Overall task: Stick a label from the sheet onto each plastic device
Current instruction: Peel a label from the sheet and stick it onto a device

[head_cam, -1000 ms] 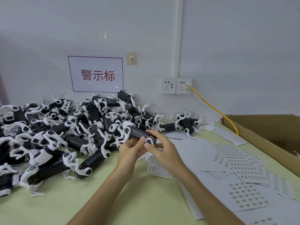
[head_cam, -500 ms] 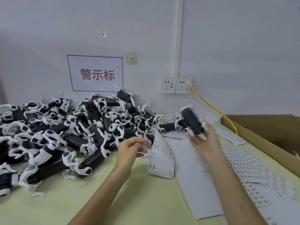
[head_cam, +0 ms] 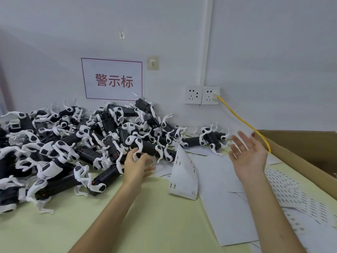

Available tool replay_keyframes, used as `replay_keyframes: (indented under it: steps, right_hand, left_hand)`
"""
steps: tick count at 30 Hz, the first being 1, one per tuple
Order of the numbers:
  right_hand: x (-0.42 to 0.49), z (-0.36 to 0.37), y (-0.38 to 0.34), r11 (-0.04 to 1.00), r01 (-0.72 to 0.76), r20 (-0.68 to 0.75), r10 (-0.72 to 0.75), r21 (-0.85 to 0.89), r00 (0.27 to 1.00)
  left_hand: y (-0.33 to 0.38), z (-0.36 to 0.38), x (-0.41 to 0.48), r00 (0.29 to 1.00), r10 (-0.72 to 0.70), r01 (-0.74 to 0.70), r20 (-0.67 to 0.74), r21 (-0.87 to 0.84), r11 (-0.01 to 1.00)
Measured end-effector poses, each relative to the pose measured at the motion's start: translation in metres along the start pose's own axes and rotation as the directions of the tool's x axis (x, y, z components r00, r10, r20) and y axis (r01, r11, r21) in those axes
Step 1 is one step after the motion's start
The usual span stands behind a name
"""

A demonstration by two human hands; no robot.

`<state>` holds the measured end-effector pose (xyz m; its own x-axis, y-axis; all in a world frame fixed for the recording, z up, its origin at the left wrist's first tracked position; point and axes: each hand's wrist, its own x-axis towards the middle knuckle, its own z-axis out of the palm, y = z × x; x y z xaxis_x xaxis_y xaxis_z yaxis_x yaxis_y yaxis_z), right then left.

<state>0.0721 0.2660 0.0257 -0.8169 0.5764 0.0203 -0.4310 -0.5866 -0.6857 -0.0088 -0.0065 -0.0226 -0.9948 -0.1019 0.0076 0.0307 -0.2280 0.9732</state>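
Nearest you, a curled label sheet (head_cam: 183, 175) stands on the green table (head_cam: 145, 216), between your arms. Your left hand (head_cam: 136, 166) reaches into the pile of black-and-white plastic devices (head_cam: 87, 143), fingers blurred so its grasp is unclear. Farther right, your right hand (head_cam: 249, 155) hovers spread wide and empty near the cardboard box (head_cam: 306, 150).

A pale green table (head_cam: 145, 225) carries a heap of black-and-white devices (head_cam: 76, 143) at far left and scattered label sheets (head_cam: 284, 189) on the right.
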Motion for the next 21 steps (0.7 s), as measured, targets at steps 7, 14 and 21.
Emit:
replay_keyframes:
  steps: [7, 14, 21]
  right_hand:
    - [-0.006, 0.013, 0.015, 0.992, -0.037, 0.036, 0.042, -0.12, 0.998]
    - [-0.01, 0.022, 0.03, 0.938, -0.022, 0.102, 0.061, -0.346, 0.993]
    - [-0.024, 0.035, 0.053, 0.741, 0.154, 0.335, 0.101, -0.653, 0.937]
  left_hand:
    - [-0.003, -0.004, 0.006, 0.985, 0.144, -0.146, -0.098, -0.007, 0.989]
    - [0.004, 0.003, -0.003, 0.978, 0.179, -0.19, -0.105, -0.101, 0.977]
    - [0.01, 0.013, -0.018, 0.951, 0.257, -0.212, 0.174, -0.24, 0.947]
